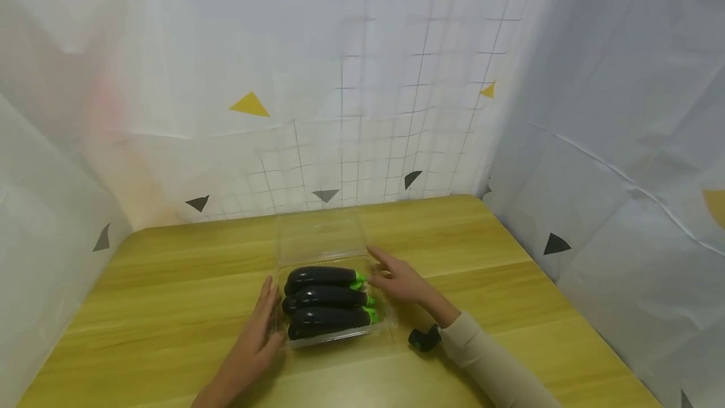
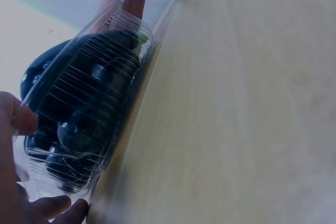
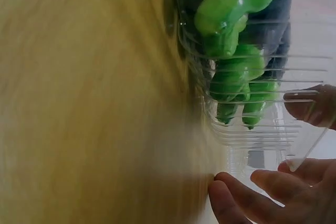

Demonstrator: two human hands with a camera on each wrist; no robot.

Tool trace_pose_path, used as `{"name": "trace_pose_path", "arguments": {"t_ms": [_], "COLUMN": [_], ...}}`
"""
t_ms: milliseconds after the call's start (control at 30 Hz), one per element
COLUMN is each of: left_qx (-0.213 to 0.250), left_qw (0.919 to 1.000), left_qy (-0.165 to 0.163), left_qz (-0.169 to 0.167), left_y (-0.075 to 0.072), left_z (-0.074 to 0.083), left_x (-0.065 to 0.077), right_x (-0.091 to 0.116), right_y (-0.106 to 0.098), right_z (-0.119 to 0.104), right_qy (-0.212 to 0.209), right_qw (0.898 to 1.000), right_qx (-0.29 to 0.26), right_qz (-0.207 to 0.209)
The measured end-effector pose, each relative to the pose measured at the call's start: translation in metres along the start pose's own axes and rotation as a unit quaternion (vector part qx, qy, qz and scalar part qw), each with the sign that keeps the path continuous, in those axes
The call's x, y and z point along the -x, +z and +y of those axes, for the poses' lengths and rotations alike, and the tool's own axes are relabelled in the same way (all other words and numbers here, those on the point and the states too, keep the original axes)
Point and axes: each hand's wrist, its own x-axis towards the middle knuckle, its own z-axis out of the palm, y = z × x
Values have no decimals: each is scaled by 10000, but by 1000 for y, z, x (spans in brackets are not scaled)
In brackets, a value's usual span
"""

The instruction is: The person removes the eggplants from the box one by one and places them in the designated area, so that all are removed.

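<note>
A clear plastic clamshell box [image 1: 340,337] lies on the table with its lid [image 1: 320,238] folded back behind it. Three glossy dark eggplants [image 1: 331,296] with bright green stems fill its tray side by side, stems to the right. My left hand [image 1: 255,339] rests along the tray's left side, fingers straight, thumb at the front left corner. At the back right corner, my right hand [image 1: 402,279] has its fingers extended near the hinge. The right wrist view shows its thumb [image 3: 310,104] through the ribbed clear wall, close to the green stems [image 3: 239,74].
The wooden table [image 1: 170,307] runs back to white sheeting [image 1: 317,162] marked with grid lines and dark and yellow triangles. Similar sheeting [image 1: 623,143] walls the right side. A small black device [image 1: 425,339] sits under the right wrist.
</note>
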Motion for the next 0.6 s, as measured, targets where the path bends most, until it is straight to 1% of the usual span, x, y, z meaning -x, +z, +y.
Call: {"name": "trace_pose_path", "arguments": {"t_ms": [167, 267, 367, 467, 533, 600], "left_qx": [-18, 58, 160, 310, 377, 378], "left_qw": [10000, 9999, 9998, 9995, 9992, 9992], "left_qy": [-9, -48, -97, -104, -106, -122], "left_qz": [-44, -85, -42, 4, 3, -11], "left_y": [-1, -2, -4, -5, -7, -7], "left_z": [-1, -2, -3, -1, 0, 0], "left_x": [-1, -1, -2, -4, -6, -7], "right_x": [1, 2, 2, 1, 0, -1], "right_y": [0, 0, 1, 1, 2, 2], "right_z": [2, 3, 1, -4, -9, -14], "right_qy": [38, 109, 149, -159, -573, -1081], "right_qw": [10000, 9999, 9995, 9954, 9877, 9768], "right_qx": [10, 46, 202, 709, 1082, 1369], "right_qz": [10, 22, 196, 627, 968, 1240]}}
